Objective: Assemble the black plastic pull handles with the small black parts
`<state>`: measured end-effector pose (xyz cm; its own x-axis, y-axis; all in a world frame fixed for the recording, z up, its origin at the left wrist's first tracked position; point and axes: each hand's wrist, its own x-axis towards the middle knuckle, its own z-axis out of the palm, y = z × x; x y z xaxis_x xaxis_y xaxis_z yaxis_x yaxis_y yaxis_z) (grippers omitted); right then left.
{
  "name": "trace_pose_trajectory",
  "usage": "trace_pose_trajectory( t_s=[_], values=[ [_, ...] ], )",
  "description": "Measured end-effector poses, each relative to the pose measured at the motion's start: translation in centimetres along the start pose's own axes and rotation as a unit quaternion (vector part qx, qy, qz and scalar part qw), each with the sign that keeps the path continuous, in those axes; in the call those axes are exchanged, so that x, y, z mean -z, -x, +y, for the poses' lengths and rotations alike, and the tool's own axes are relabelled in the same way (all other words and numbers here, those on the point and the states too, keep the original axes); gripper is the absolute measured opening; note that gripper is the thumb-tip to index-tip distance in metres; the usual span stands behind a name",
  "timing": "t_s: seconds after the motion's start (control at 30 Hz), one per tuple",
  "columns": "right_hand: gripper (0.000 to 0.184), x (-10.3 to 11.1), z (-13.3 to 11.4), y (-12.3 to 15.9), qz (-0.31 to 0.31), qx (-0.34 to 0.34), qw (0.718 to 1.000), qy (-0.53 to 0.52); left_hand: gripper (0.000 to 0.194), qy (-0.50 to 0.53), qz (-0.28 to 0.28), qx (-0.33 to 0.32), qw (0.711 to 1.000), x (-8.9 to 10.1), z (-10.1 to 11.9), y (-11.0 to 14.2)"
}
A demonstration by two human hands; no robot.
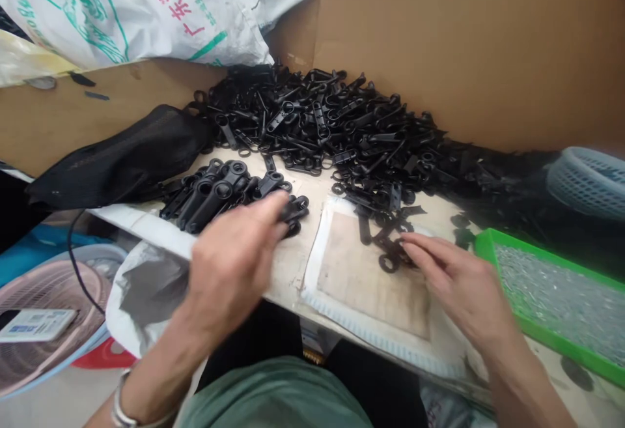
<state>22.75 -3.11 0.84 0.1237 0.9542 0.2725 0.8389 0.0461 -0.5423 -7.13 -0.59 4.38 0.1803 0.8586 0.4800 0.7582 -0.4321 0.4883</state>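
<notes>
My left hand (234, 249) is over the right side of a small stack of black plastic link-shaped parts (215, 193) near the table's front edge. Motion smears its fingers, and whether they hold anything is hidden. On the right, the thumb and fingers of my right hand (454, 275) are pinched together on a black plastic part with a ring end (390, 261). That part lies over a worn pad with a white border (371, 291). More loose black parts (364, 223) touch the pad's far edge.
A large heap of black parts (317, 115) rests against the cardboard wall (463, 43). At right are a green tray (488, 245) of small clear pieces and a blue-grey basket (586, 184). A black cloth bag (127, 154) lies left; baskets (88, 278) stand below.
</notes>
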Motion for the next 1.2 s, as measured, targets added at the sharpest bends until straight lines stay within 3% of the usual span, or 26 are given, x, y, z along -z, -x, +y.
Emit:
trace_pose_trajectory(
  t_s=[0.07,0.2,0.33,0.43,0.6,0.9,1.03,1.2],
  values=[
    [0.032,0.1,1.3,-0.9,-0.015,0.052,0.995,0.081,0.042,-0.098,0.028,0.046,0.994,1.4,-2.2,-1.3],
    [0.033,-0.7,1.8,-1.8,-0.096,0.104,0.982,0.128,0.048,-0.201,-0.031,0.129,0.97,2.4,-5.4,-3.8],
    [0.031,-1.0,1.0,-1.9,-0.094,0.102,0.982,0.125,0.056,-0.223,-0.083,0.17,0.956,2.6,-5.5,-5.4],
    [0.03,-1.1,0.3,-1.4,-0.083,0.09,0.984,0.128,0.058,-0.238,-0.046,0.181,0.953,2.5,-4.4,-5.8],
    [0.028,-1.3,0.1,-0.8,-0.076,0.074,0.988,0.112,0.053,-0.245,0.012,0.161,0.956,1.7,-4.0,-5.6],
    [0.029,1.6,2.7,-1.0,-0.008,0.035,0.999,0.021,0.044,-0.265,0.019,0.101,0.959,1.0,-6.1,-4.9],
    [0.039,1.5,3.9,0.1,0.033,-0.022,0.999,-0.017,0.035,-0.252,0.097,0.05,0.962,0.3,-7.6,-4.5],
    [0.042,-0.5,3.8,1.8,-0.008,-0.048,0.99,-0.136,0.025,-0.273,0.17,-0.022,0.947,0.3,-7.1,-4.2]
  ],
)
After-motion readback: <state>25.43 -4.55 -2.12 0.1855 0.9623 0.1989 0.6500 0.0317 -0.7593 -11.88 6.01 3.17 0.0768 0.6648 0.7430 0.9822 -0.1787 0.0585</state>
